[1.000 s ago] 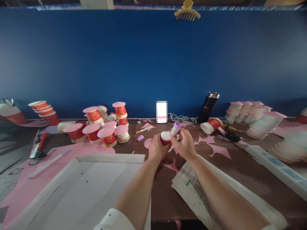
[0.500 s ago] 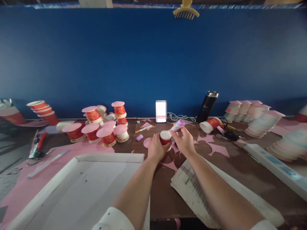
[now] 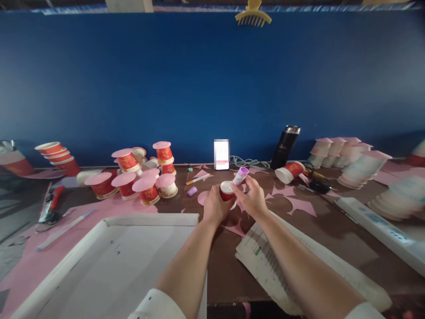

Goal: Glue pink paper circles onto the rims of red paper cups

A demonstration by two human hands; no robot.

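My left hand (image 3: pixel 214 204) is wrapped round a red paper cup (image 3: pixel 227 189) that stands bottom up, its white base facing me. Held in my right hand (image 3: pixel 251 196) is a glue stick (image 3: pixel 240 176) with a purple end, tilted over the cup's base; its lower tip looks to be at the rim. A pink paper disc (image 3: pixel 202 198) lies just left of the cup. Farther left is a small purple cap (image 3: pixel 191 191). Pink paper scraps (image 3: pixel 301 206) are scattered to the right of my hands.
Red cups topped with pink discs (image 3: pixel 146 188) are grouped at left, beside a leaning cup stack (image 3: pixel 59 157). A white tray (image 3: pixel 152 219) fills the front left. A phone (image 3: pixel 221 155), black flask (image 3: pixel 286 146), fallen cup (image 3: pixel 290 172) and power strip (image 3: pixel 381 235) stand or lie beyond and right.
The glue stick has shifted slightly left and stands more upright over the cup's base. My left hand keeps its hold on the cup. The whole view has moved a little.
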